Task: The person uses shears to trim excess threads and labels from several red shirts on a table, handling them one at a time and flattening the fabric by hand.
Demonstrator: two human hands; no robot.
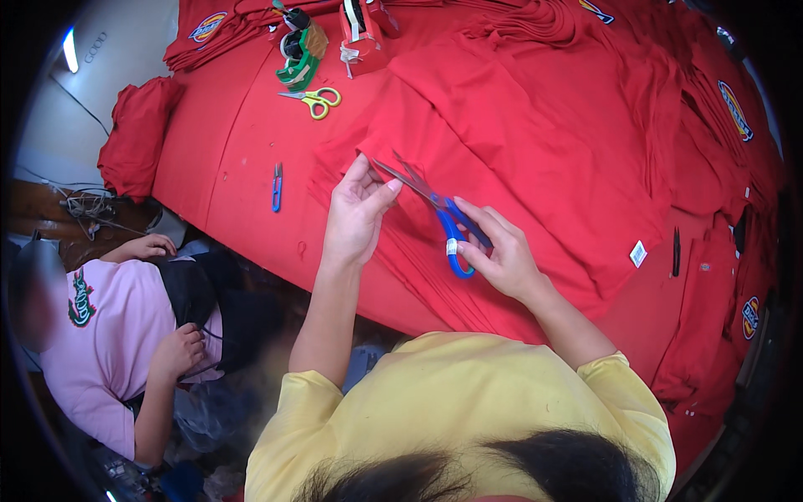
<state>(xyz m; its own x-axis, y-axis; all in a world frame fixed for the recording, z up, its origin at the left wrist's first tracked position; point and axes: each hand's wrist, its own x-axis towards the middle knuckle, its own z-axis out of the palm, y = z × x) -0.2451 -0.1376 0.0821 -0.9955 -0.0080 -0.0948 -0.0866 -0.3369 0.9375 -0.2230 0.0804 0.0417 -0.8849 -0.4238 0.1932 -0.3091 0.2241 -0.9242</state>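
My right hand [502, 255] is closed round the blue handles of a pair of scissors [447, 224]. Their metal blades stand apart and point up and left, the tips close by the fingertips of my left hand [358, 209]. That hand is pinched at the edge of a red garment [502, 159]; the bit of cloth between finger and thumb is mostly hidden. The garment lies spread and wrinkled across the table under both hands, with a small white label [638, 253] at its right corner.
Blue thread snips [277, 187] and yellow-handled scissors [318, 101] lie to the left. Farther back stand a green tape dispenser [303, 58] and a red one [361, 42]. Dark tweezers [676, 251] lie right, near red garment piles [719, 125]. A person in pink [109, 326] sits at left.
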